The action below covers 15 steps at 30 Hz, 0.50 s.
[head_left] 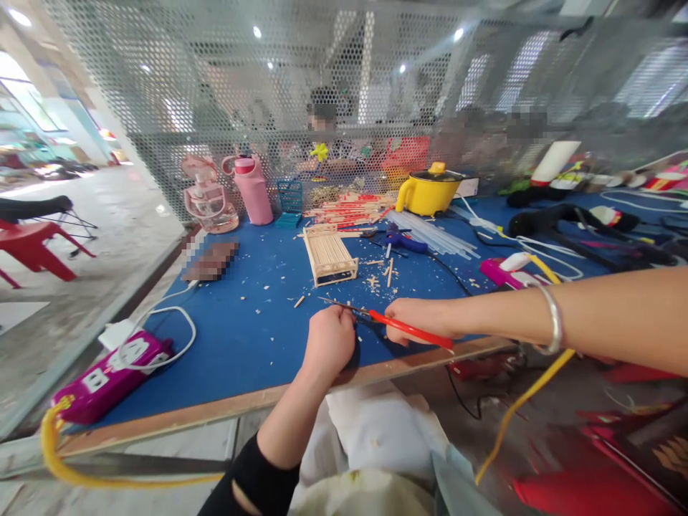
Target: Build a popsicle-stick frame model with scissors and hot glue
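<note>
My right hand [405, 320] is closed around red-handled scissors [411, 328] at the table's front edge. Their thin pointed blade extends left, just over my left hand [332, 333]. That left hand is a fist with the fingers turned under, so anything inside it is hidden. Just beyond both hands stands a small bed-shaped frame [330, 254] built of pale wooden sticks. Short cut stick pieces [390, 272] and crumbs lie around it. A blue glue gun [405, 241] rests behind, to the right of the frame.
Red-marked stick bundles [349, 211], clear glue sticks [438, 233] and a yellow pot [430, 192] sit at the back. A pink bottle [254, 190] stands back left, by a mesh screen [226, 93]. Purple power strips [110, 376] with cables lie left and right.
</note>
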{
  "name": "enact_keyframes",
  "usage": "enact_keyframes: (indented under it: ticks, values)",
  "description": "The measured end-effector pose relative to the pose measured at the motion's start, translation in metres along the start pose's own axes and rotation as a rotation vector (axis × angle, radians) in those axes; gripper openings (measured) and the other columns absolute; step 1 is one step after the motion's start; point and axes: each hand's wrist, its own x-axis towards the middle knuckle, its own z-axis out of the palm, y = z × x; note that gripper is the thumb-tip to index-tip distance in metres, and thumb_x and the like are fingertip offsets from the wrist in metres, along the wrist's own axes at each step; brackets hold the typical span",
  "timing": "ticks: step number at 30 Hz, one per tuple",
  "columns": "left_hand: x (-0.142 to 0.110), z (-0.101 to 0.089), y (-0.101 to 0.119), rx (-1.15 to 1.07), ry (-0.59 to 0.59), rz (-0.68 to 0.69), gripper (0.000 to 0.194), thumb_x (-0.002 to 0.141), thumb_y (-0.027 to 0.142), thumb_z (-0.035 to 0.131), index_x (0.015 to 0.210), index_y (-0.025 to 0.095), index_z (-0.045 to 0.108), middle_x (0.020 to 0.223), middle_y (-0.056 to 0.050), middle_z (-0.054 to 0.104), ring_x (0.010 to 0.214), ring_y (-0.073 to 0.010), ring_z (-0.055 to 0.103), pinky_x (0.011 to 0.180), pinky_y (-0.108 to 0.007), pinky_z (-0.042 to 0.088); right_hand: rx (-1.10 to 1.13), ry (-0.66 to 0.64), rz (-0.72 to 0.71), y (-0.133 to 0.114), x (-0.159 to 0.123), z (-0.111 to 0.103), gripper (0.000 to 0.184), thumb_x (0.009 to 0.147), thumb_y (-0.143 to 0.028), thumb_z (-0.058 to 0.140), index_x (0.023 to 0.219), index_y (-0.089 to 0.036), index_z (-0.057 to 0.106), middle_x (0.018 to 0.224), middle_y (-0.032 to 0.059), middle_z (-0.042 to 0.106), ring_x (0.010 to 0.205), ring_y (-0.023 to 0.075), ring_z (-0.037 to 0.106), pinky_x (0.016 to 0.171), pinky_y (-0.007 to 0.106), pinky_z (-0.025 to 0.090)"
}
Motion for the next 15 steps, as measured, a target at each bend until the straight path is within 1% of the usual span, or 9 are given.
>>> enact_keyframes:
  ticks: [4, 7, 10, 12, 15]
  values:
    - [0.0, 0.003, -0.004, -0.013, 0.01, 0.021, 0.032, 0.085, 0.027, 0.039, 0.06, 0.019, 0.056, 0.053, -0.003, 0.057, 0.054, -0.017, 0.056, 0.057, -0.026, 0.038, -0.017, 0.0, -0.002, 0.0, -0.002, 0.001, 0.019, 0.056, -0.015, 0.046, 0.04, -0.018, 0.034, 0.037, -0.0055, 0.028, 0.041, 0.0081, 0.03, 0.043, 0.025, 0.02]
    - [-0.001, 0.003, -0.003, -0.013, 0.012, 0.042, 0.03, 0.086, 0.026, 0.039, 0.062, 0.019, 0.057, 0.055, -0.004, 0.058, 0.055, -0.017, 0.056, 0.057, -0.026, 0.038, -0.04, -0.007, -0.018, -0.001, -0.004, 0.0, 0.021, 0.057, -0.015, 0.047, 0.04, -0.017, 0.035, 0.039, -0.0046, 0.031, 0.044, 0.0083, 0.033, 0.045, 0.024, 0.024]
    - [-0.004, 0.003, 0.001, 0.026, 0.019, 0.076, 0.03, 0.086, 0.025, 0.039, 0.066, 0.018, 0.059, 0.062, -0.006, 0.063, 0.061, -0.0181, 0.058, 0.06, -0.026, 0.037, -0.059, 0.005, 0.009, -0.004, -0.006, -0.002, 0.018, 0.059, -0.021, 0.051, 0.043, -0.018, 0.043, 0.042, -0.0041, 0.036, 0.046, 0.0096, 0.036, 0.046, 0.023, 0.028]
    - [-0.006, 0.003, 0.003, 0.109, 0.03, 0.099, 0.031, 0.088, 0.024, 0.037, 0.069, 0.018, 0.06, 0.069, -0.008, 0.066, 0.066, -0.0192, 0.059, 0.062, -0.027, 0.038, -0.071, 0.022, 0.041, -0.006, -0.006, -0.001, 0.017, 0.061, -0.026, 0.052, 0.047, -0.019, 0.047, 0.043, -0.0038, 0.039, 0.047, 0.0106, 0.039, 0.045, 0.023, 0.029]
    - [-0.008, 0.003, 0.007, 0.212, 0.034, 0.096, 0.032, 0.089, 0.023, 0.035, 0.073, 0.017, 0.062, 0.079, -0.012, 0.069, 0.072, -0.0211, 0.062, 0.064, -0.028, 0.039, -0.11, 0.05, 0.093, -0.01, -0.006, 0.001, 0.019, 0.061, -0.026, 0.054, 0.046, -0.018, 0.047, 0.043, -0.0029, 0.042, 0.047, 0.0114, 0.043, 0.046, 0.024, 0.03]
